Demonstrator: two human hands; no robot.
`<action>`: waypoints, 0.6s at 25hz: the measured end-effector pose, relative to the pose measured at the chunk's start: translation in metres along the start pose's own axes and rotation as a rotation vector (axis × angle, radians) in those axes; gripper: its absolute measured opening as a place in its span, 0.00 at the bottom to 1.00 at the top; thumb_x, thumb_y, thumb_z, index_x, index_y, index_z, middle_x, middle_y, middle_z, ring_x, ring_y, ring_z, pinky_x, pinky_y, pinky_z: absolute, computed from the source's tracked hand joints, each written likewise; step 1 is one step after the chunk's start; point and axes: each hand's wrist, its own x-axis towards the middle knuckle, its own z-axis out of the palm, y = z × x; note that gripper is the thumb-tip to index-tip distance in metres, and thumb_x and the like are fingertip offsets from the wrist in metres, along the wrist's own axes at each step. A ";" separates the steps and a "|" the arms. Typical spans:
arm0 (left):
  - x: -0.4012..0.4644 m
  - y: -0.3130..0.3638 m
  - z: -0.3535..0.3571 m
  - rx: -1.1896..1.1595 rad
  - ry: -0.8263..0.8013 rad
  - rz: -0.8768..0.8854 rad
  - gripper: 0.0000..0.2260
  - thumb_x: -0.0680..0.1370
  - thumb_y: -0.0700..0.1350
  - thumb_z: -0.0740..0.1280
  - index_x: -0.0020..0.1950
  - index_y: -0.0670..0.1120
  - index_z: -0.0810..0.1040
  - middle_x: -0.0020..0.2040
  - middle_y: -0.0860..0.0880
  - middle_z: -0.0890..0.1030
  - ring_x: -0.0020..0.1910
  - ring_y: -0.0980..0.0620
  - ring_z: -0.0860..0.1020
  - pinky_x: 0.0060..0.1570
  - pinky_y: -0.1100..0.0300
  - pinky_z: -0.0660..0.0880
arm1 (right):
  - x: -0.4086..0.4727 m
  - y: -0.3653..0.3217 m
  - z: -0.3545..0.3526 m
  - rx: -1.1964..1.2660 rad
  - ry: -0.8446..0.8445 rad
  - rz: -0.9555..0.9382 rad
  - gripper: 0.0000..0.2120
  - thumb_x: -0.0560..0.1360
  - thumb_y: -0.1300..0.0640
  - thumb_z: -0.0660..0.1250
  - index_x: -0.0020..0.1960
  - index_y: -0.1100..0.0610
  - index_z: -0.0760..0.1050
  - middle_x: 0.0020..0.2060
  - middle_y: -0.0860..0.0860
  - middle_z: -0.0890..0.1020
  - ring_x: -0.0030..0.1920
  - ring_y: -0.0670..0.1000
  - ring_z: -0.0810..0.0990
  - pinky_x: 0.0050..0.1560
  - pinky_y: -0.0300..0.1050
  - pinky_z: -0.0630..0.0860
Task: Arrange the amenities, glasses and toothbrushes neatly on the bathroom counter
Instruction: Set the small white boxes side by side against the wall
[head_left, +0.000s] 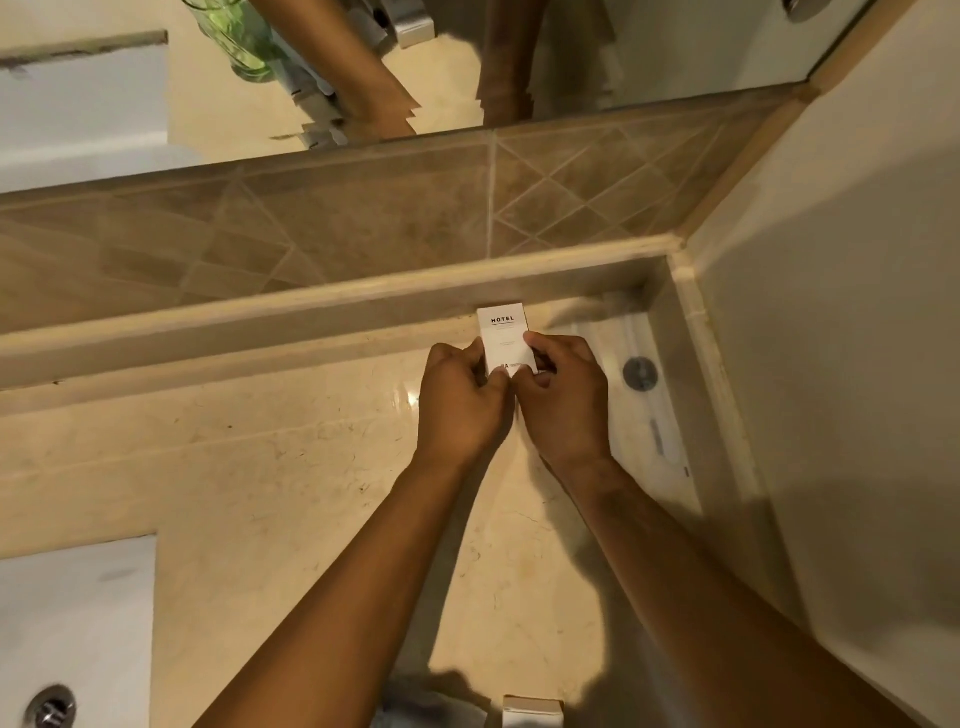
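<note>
Sink (78, 623) at the counter's front left corner. Left hand (462, 400) and right hand (563, 400) each pinch a lower side of the white hotel box (503, 332), upright against the counter's (260, 467) back ledge, near the right corner. Best squared flush to the ledge, label forward. Both forearms reach straight, wrists level, thumbs on its face. Another box (532, 712) at the front edge.

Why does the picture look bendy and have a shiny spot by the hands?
Head view: the wide lens bends straight lines like the ledge; a lamp glints off the polished counter beside the left hand; the right hand and white box stay sharp, while the mirror image looks jagged.
</note>
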 end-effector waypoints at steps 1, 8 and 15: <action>0.001 0.001 0.000 0.022 -0.022 0.008 0.19 0.79 0.43 0.66 0.69 0.54 0.78 0.51 0.49 0.73 0.43 0.60 0.74 0.42 0.78 0.69 | 0.001 0.001 0.000 -0.013 -0.004 -0.005 0.19 0.77 0.65 0.69 0.68 0.58 0.76 0.65 0.51 0.75 0.63 0.49 0.78 0.49 0.22 0.74; 0.008 -0.004 -0.002 0.124 -0.047 0.062 0.23 0.78 0.40 0.68 0.71 0.54 0.76 0.53 0.48 0.74 0.46 0.56 0.72 0.39 0.81 0.66 | -0.003 0.003 0.003 -0.025 -0.039 -0.013 0.20 0.78 0.64 0.68 0.69 0.57 0.73 0.67 0.50 0.72 0.68 0.53 0.76 0.59 0.45 0.81; 0.010 -0.007 -0.001 0.117 -0.064 0.053 0.22 0.76 0.41 0.68 0.70 0.54 0.77 0.54 0.47 0.76 0.50 0.52 0.76 0.42 0.76 0.66 | -0.001 0.004 0.003 -0.044 -0.021 -0.031 0.20 0.78 0.64 0.69 0.69 0.57 0.73 0.67 0.50 0.73 0.67 0.52 0.76 0.58 0.43 0.81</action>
